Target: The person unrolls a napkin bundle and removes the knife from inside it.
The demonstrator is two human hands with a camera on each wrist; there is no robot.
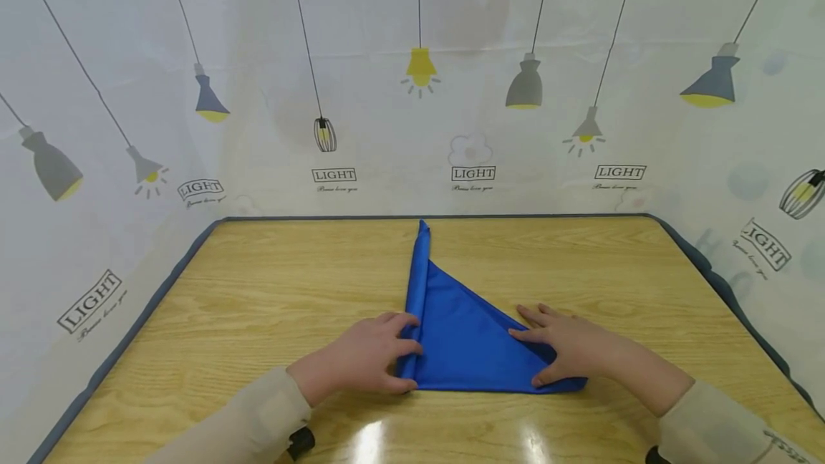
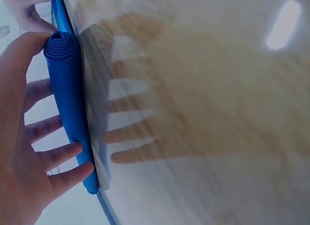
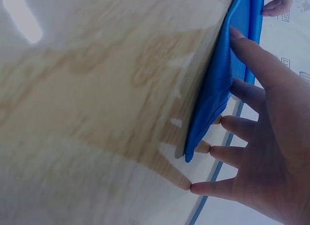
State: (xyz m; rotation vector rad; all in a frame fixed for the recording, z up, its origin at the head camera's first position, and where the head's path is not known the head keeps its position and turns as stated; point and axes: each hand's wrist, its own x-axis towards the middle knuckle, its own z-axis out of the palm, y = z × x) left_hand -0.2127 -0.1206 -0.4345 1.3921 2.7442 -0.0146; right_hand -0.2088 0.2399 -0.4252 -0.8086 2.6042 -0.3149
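Note:
A blue cloth [image 1: 477,335] lies on the wooden table, its left side rolled into a long narrow tube. The rest is a flat triangle with a folded slanting edge. My left hand [image 1: 370,353] rests its spread fingers on the rolled part [image 2: 68,89], with the thumb at the near end, where spiral layers show. On the right, my right hand [image 1: 576,342] touches the cloth's right corner. Its thumb and index finger press the cloth, as the right wrist view shows, while the other fingers of that hand [image 3: 271,133] reach past the slanting edge toward the tabletop.
The glossy wooden table [image 1: 290,271] reflects bright lights near its front. A dark edging [image 1: 187,263] borders it. Pale wall covering [image 1: 387,6] printed with hanging lamps and lettering stands behind and at both sides.

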